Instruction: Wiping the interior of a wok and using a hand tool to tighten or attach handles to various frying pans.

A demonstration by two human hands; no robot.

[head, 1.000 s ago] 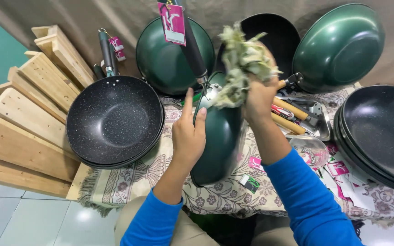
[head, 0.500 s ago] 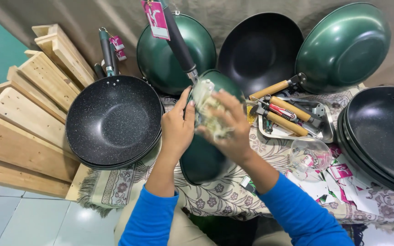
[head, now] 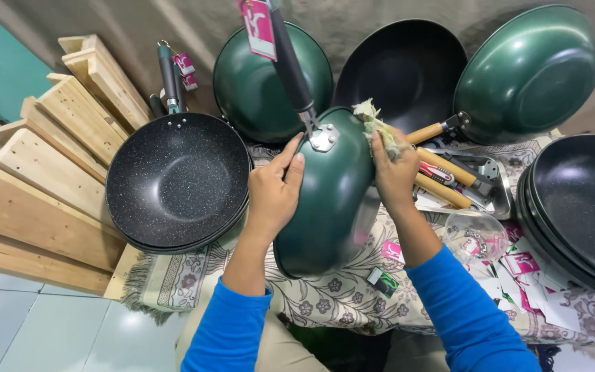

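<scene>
A green pan [head: 328,200] stands on edge in front of me, its back toward me and its black handle [head: 288,62] pointing up with a pink tag [head: 258,29]. My left hand [head: 275,191] lies flat against the pan's left side, steadying it. My right hand [head: 395,176] presses a pale, frayed cloth [head: 378,126] against the pan's upper right rim.
A stack of black speckled pans [head: 177,182] sits at left beside wooden racks [head: 32,172]. Green pans [head: 528,72] and a black pan [head: 408,69] lean against the back wall. More black pans [head: 580,207] stack at right. Wooden-handled tools [head: 442,182], a glass bowl [head: 475,234] and pink tags lie on the patterned tablecloth [head: 325,296].
My right hand came down with the cloth from above the pan, crossed its back, and now rests at the upper right rim. My left hand slid slightly lower on the left side.
</scene>
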